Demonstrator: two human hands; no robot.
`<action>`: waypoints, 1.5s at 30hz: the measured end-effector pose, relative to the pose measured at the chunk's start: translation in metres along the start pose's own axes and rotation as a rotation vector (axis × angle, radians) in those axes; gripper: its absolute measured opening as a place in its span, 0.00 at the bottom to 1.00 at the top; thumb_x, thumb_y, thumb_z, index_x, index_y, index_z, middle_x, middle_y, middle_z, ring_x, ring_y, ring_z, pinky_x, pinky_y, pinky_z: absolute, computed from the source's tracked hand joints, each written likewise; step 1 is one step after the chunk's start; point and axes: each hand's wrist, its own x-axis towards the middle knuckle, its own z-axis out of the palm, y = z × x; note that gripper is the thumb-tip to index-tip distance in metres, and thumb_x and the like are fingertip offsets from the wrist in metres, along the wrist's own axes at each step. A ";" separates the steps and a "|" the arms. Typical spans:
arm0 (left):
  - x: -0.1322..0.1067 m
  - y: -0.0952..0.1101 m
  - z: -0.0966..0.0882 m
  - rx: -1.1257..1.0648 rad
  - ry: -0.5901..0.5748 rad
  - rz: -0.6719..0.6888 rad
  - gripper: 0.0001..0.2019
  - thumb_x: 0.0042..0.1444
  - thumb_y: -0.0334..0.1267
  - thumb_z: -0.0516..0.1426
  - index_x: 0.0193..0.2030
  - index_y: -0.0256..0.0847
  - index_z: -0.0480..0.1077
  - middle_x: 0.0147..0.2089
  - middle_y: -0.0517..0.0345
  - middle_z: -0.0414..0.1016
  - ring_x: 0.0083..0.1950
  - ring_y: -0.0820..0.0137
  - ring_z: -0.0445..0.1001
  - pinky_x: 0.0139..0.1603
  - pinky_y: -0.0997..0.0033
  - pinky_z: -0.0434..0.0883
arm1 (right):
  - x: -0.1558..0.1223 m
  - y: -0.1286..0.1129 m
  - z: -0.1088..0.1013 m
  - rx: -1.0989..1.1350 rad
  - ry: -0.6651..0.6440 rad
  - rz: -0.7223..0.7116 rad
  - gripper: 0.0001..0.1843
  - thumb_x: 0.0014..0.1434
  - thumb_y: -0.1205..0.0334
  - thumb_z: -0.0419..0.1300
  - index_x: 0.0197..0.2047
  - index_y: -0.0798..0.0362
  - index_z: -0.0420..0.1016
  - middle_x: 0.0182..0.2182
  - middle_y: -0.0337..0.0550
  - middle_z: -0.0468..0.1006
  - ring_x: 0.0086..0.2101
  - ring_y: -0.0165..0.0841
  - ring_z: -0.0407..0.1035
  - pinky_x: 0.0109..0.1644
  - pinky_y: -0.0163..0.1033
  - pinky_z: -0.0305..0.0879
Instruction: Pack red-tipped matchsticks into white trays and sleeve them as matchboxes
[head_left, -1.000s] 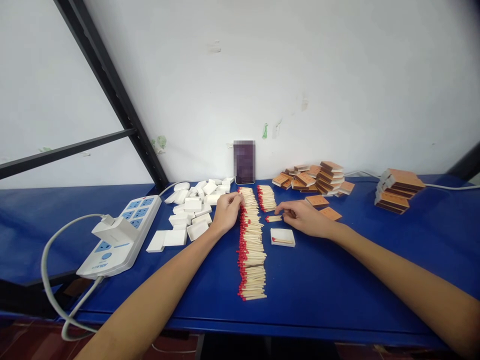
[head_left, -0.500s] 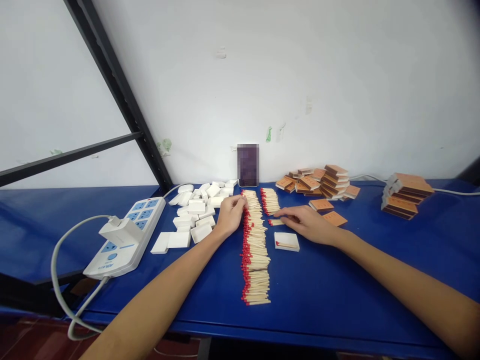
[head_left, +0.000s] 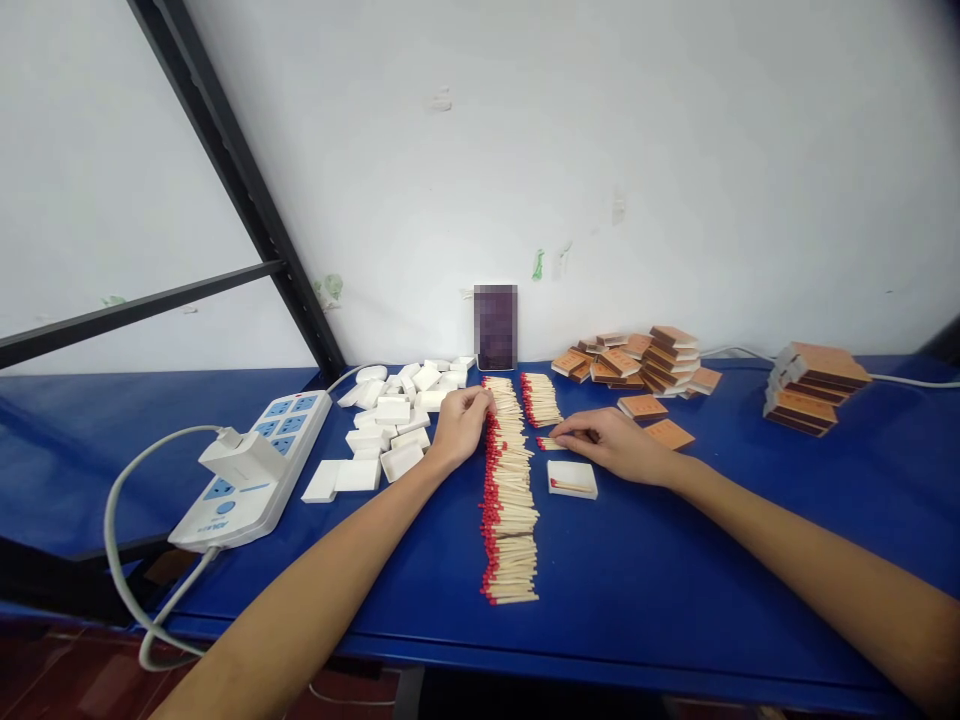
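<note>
A long row of red-headed matches runs down the blue table. My left hand is closed in a pinch at the upper left side of this row, by the red heads; what its fingertips hold, if anything, is hidden. To the right, my right hand has thumb and forefinger together on the sticks of a few loose matches. Just above them lies a shorter row of matches. Below the right fingers rests a white matchbox tray with a little matchstick or two inside.
Many white matchbox trays are heaped on the left, beside a white power strip. Orange matchbox sleeves pile up at the back right, with another stack farther right. A dark upright device leans on the wall.
My right thumb and forefinger have come closer together over the loose matches. My left hand stays at the long row. The view has shifted very slightly.
</note>
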 end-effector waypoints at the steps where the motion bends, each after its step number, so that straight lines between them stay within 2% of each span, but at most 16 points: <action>1: 0.000 0.000 0.000 -0.001 -0.001 0.000 0.14 0.56 0.37 0.49 0.22 0.37 0.67 0.19 0.63 0.57 0.24 0.74 0.58 0.29 0.72 0.56 | 0.000 0.000 0.000 0.003 -0.003 0.000 0.18 0.65 0.49 0.53 0.44 0.48 0.81 0.35 0.43 0.83 0.30 0.33 0.70 0.32 0.36 0.60; 9: 0.001 -0.001 0.000 -0.003 0.006 -0.006 0.15 0.56 0.38 0.49 0.22 0.37 0.67 0.18 0.64 0.56 0.23 0.75 0.57 0.28 0.72 0.55 | -0.001 -0.001 -0.002 0.022 0.008 -0.017 0.20 0.64 0.47 0.53 0.43 0.49 0.82 0.33 0.44 0.83 0.30 0.35 0.70 0.32 0.37 0.60; 14: 0.000 -0.001 0.000 -0.004 0.002 0.006 0.14 0.56 0.37 0.49 0.22 0.37 0.67 0.19 0.64 0.57 0.24 0.75 0.58 0.28 0.72 0.55 | 0.000 -0.001 -0.002 0.037 -0.008 0.000 0.20 0.65 0.48 0.52 0.43 0.50 0.82 0.36 0.44 0.83 0.31 0.35 0.70 0.33 0.37 0.60; 20: 0.001 -0.001 0.000 -0.008 0.010 -0.002 0.14 0.56 0.38 0.49 0.22 0.37 0.67 0.19 0.64 0.57 0.24 0.75 0.58 0.28 0.73 0.55 | 0.000 -0.002 -0.002 0.003 0.067 0.039 0.21 0.67 0.50 0.49 0.49 0.50 0.79 0.36 0.44 0.83 0.32 0.37 0.72 0.35 0.39 0.62; 28: 0.001 -0.002 0.001 -0.005 0.008 0.009 0.14 0.56 0.37 0.49 0.21 0.37 0.67 0.18 0.64 0.57 0.24 0.75 0.58 0.29 0.72 0.56 | 0.001 -0.004 -0.002 -0.072 0.057 0.023 0.20 0.67 0.53 0.49 0.52 0.49 0.78 0.39 0.45 0.83 0.35 0.39 0.74 0.38 0.40 0.63; 37: 0.001 -0.002 0.001 0.022 0.009 0.016 0.15 0.57 0.39 0.49 0.21 0.37 0.67 0.18 0.64 0.57 0.24 0.74 0.58 0.29 0.72 0.55 | 0.001 -0.004 -0.001 -0.099 0.054 0.049 0.21 0.67 0.53 0.49 0.54 0.49 0.77 0.31 0.42 0.81 0.28 0.34 0.68 0.32 0.37 0.56; 45: 0.000 -0.001 0.001 0.031 0.009 0.005 0.15 0.56 0.39 0.49 0.22 0.37 0.68 0.18 0.64 0.57 0.24 0.74 0.59 0.29 0.72 0.56 | 0.001 -0.004 0.000 -0.070 0.068 0.052 0.22 0.67 0.50 0.48 0.52 0.50 0.77 0.20 0.37 0.69 0.22 0.31 0.60 0.28 0.36 0.49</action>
